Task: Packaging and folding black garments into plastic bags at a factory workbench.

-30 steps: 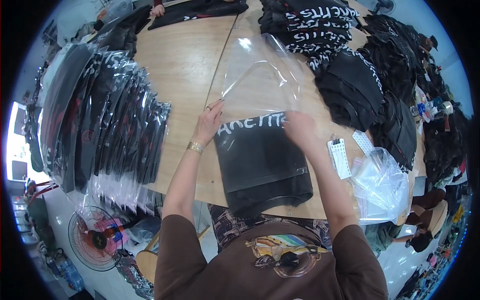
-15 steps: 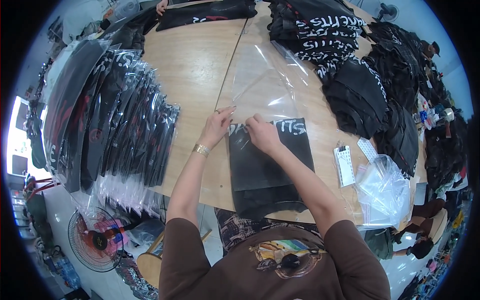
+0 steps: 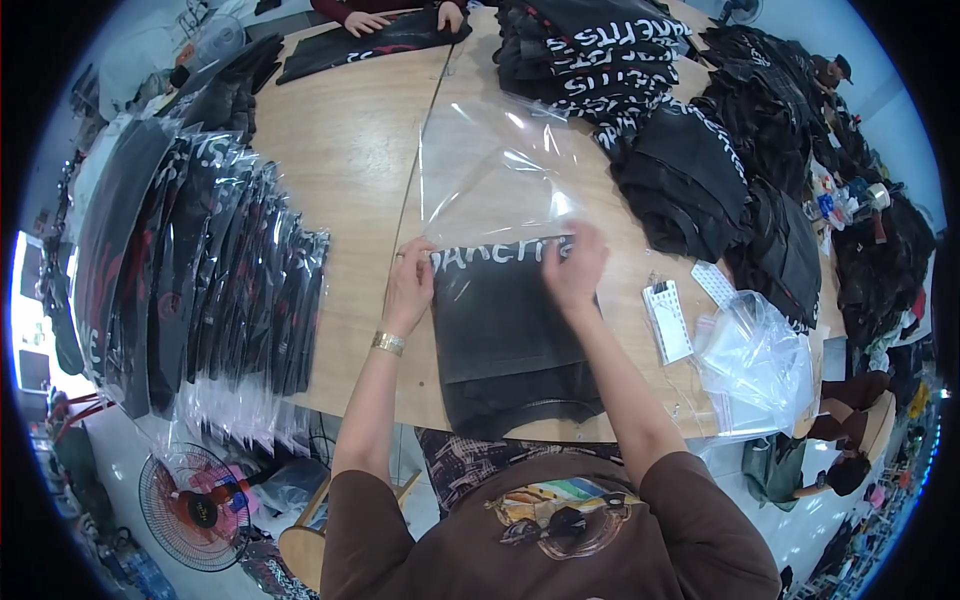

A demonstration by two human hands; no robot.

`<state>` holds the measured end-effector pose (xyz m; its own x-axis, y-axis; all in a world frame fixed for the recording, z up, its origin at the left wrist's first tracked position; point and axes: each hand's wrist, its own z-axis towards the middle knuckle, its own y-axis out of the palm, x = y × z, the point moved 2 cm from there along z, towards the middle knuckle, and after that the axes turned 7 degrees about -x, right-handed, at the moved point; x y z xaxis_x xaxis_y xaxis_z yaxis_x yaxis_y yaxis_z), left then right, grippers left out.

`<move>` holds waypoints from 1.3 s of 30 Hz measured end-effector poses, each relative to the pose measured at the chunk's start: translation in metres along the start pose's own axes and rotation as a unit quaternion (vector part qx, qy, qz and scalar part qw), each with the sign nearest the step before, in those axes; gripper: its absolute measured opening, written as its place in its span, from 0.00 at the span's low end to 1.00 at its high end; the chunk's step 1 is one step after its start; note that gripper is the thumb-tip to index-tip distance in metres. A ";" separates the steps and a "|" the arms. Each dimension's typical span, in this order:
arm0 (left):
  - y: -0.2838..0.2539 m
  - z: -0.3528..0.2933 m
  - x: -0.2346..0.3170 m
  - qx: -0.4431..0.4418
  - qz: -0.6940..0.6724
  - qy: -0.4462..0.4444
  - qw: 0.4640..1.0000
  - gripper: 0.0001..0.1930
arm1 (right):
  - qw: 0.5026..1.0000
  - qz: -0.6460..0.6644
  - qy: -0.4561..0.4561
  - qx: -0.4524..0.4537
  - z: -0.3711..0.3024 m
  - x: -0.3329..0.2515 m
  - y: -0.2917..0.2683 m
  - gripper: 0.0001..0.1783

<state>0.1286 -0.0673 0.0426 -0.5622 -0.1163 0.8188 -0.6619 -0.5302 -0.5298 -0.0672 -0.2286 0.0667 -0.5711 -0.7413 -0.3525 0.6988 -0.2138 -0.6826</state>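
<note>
A folded black garment (image 3: 515,320) with white lettering lies on the table in front of me, its lower end sticking out of a clear plastic bag (image 3: 490,185). The rest of the bag stretches flat beyond the lettering. My left hand (image 3: 410,285) is closed at the bag's left edge, beside the top of the garment; a gold watch is on that wrist. At the right end of the lettering, my right hand (image 3: 578,268) has its fingers curled on the bag, slightly blurred by motion.
Bagged black garments (image 3: 200,280) stand in a row at left. Piles of black garments (image 3: 680,180) fill the right side. Near them lie a white tag bundle (image 3: 667,320) and loose plastic bags (image 3: 755,360). Across the table, another person's hands (image 3: 370,22) rest on a garment. A fan (image 3: 200,508) stands lower left.
My right hand has moved right along the lettering, uncovering its middle. My left hand has come down to the bag's left edge. The view has shifted, and more of the other person's hands shows.
</note>
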 end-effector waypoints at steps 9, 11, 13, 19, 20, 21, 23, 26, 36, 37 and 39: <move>0.017 -0.010 -0.020 0.145 -0.127 -0.140 0.971 0.29 | 0.906 0.132 0.246 -0.318 -0.008 0.100 0.008 0.25; 0.019 -0.011 -0.014 0.154 -0.112 -0.193 0.963 0.37 | 0.886 0.151 0.260 -0.352 -0.009 0.106 0.007 0.20; 0.020 -0.012 -0.029 0.156 -0.077 -0.220 0.960 0.36 | 0.858 0.187 0.305 -0.368 -0.012 0.103 0.006 0.08; 0.020 -0.003 0.005 0.131 0.048 -0.259 0.956 0.19 | 0.835 0.223 0.369 -0.342 -0.021 0.112 0.001 0.09; 0.021 -0.001 0.007 0.126 0.034 -0.261 0.956 0.14 | 0.835 0.224 0.370 -0.341 -0.026 0.115 0.004 0.09; 0.022 0.000 0.010 0.125 0.034 -0.259 0.957 0.14 | 0.879 0.185 0.314 -0.308 -0.028 0.117 0.005 0.09; 0.021 -0.002 0.014 0.146 0.037 -0.251 0.956 0.08 | 0.914 0.147 0.256 -0.277 -0.030 0.112 0.003 0.10; 0.026 -0.010 0.004 0.184 -0.038 -0.185 0.965 0.08 | 0.921 0.112 0.258 -0.269 -0.025 0.087 -0.013 0.11; 0.029 -0.015 -0.002 0.205 -0.166 -0.152 0.953 0.05 | 0.990 -0.005 0.029 -0.140 -0.017 0.034 -0.022 0.09; 0.029 -0.015 -0.001 0.206 -0.183 -0.146 0.950 0.06 | 0.987 0.017 -0.074 -0.143 -0.014 0.023 -0.016 0.11; 0.030 -0.017 0.001 0.205 -0.200 -0.140 0.948 0.07 | 0.974 0.073 -0.137 -0.164 -0.006 -0.003 -0.006 0.16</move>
<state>0.0993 -0.0693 0.0239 -0.1165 -0.0250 0.9929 -0.5133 -0.8543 -0.0817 -0.0724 -0.2210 0.0679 -0.3082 -0.9003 -0.3075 0.5635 0.0876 -0.8214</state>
